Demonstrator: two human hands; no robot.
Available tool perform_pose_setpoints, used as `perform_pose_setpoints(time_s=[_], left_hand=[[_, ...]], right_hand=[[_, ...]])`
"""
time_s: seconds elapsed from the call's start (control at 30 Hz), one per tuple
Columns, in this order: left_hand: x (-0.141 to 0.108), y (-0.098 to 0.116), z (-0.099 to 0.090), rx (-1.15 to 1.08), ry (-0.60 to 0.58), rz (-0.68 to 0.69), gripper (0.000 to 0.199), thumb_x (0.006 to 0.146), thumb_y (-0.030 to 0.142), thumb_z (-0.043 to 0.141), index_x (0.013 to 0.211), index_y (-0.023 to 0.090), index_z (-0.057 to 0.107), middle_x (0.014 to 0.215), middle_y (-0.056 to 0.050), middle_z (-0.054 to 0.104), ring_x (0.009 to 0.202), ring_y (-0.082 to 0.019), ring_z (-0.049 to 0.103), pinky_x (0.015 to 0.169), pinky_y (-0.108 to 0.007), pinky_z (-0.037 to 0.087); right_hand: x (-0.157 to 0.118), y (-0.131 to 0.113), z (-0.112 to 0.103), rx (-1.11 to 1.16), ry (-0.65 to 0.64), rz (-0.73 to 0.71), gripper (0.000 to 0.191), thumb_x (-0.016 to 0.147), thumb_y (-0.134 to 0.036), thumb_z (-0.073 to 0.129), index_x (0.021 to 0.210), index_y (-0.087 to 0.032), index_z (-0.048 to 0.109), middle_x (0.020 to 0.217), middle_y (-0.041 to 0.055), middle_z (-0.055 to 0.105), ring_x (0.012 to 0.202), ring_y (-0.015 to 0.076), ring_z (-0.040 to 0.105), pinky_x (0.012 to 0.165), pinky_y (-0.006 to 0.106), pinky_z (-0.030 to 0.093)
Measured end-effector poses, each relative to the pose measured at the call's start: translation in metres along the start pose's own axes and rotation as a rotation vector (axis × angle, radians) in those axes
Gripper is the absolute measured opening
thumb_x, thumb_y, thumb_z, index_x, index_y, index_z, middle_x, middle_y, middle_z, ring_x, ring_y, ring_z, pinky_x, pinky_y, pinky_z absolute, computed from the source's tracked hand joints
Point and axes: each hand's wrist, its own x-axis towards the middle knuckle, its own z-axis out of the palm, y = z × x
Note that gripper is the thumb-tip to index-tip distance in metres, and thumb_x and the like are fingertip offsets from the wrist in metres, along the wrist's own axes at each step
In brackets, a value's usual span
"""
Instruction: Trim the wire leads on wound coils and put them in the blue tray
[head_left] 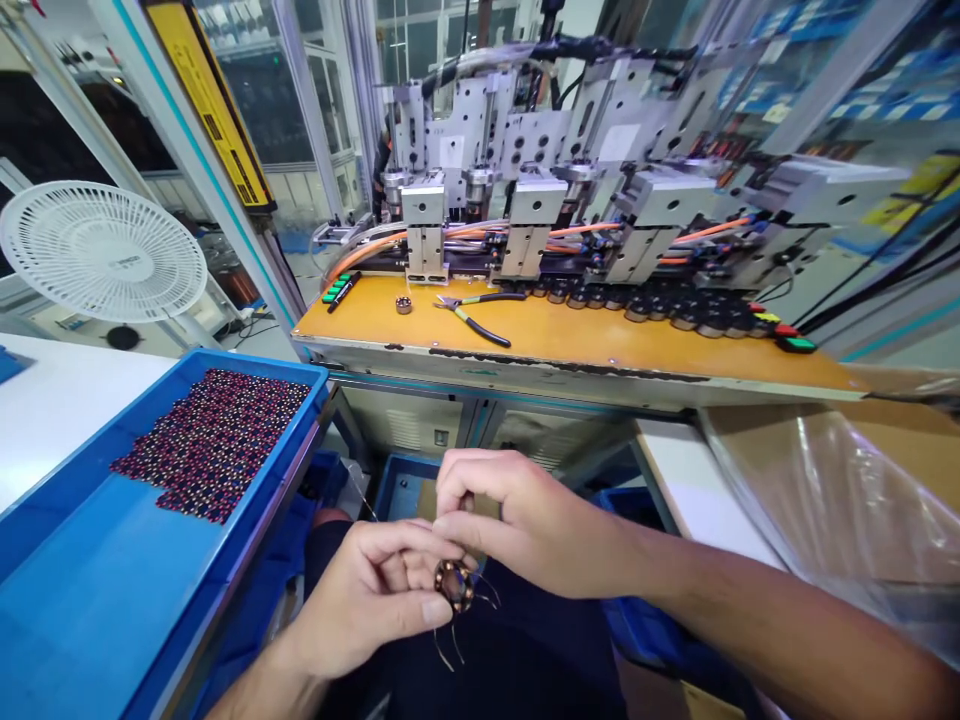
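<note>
A small wound motor stator, ring-shaped with copper coils, is pinched between the thumb and fingers of my left hand above my lap. Several thin loose wires stick out from it downward and to the right. Another fine wire rises to the left above my left hand. Curled just over the stator's upper edge, my right hand has thumb and fingers closed together, touching the left fingertips. What lies in that pinch is hidden.
A blue tray with many small wound parts is at left. On the orange bench are pliers, a single stator and a row of dark stators. Behind stands a metal machine; clear plastic lies at right.
</note>
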Motion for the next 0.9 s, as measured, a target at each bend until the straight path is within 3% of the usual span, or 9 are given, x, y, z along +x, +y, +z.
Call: perform_pose_setpoints(time_s=[0.2,0.33,0.43,0.6,0.9], left_hand=[[0.001,-0.003,0.0,0.068,0.098,0.182,0.031,0.072,0.013,0.082,0.101,0.023,0.079,0.1,-0.009,0.077,0.08,-0.015,0.07,0.074,-0.023,0.058],[0.003,-0.001,0.003,0.148,0.092,0.226,0.025,0.072,0.012,0.081,0.096,0.021,0.081,0.101,-0.01,0.074,0.077,-0.014,0.069,0.072,-0.022,0.057],[0.002,-0.001,0.003,0.174,0.08,0.212,0.028,0.073,0.011,0.08,0.098,0.024,0.081,0.102,-0.008,0.073,0.077,-0.012,0.068,0.071,-0.02,0.056],[0.0,-0.003,0.0,0.135,0.069,0.186,0.03,0.073,0.011,0.081,0.1,0.025,0.08,0.103,-0.007,0.07,0.078,-0.011,0.066,0.071,-0.02,0.055],[0.002,-0.009,-0.001,-0.081,0.008,0.104,0.03,0.071,0.019,0.084,0.101,0.025,0.08,0.104,-0.005,0.067,0.078,-0.01,0.066,0.072,-0.017,0.054]], right_hand=[[-0.019,-0.004,0.001,0.082,0.147,0.224,0.021,0.088,-0.023,0.06,0.068,-0.018,0.059,0.07,-0.0019,0.056,0.069,0.0114,0.05,0.063,0.023,0.04],[-0.026,-0.008,0.001,0.247,0.048,0.411,0.019,0.084,-0.033,0.066,0.074,-0.018,0.06,0.062,-0.0038,0.052,0.059,0.0097,0.044,0.054,0.022,0.035],[-0.024,-0.011,0.0,0.233,-0.014,0.471,0.017,0.081,-0.033,0.068,0.076,-0.017,0.064,0.06,-0.0042,0.051,0.056,0.0086,0.041,0.05,0.021,0.032],[-0.022,-0.011,0.001,0.1,-0.07,0.426,0.016,0.086,-0.024,0.059,0.073,-0.017,0.064,0.06,-0.0043,0.055,0.055,0.0077,0.044,0.049,0.02,0.032],[-0.032,-0.012,0.004,0.01,-0.032,0.221,0.022,0.093,-0.023,0.056,0.071,-0.018,0.059,0.07,-0.0037,0.057,0.063,0.0083,0.048,0.059,0.022,0.036]])
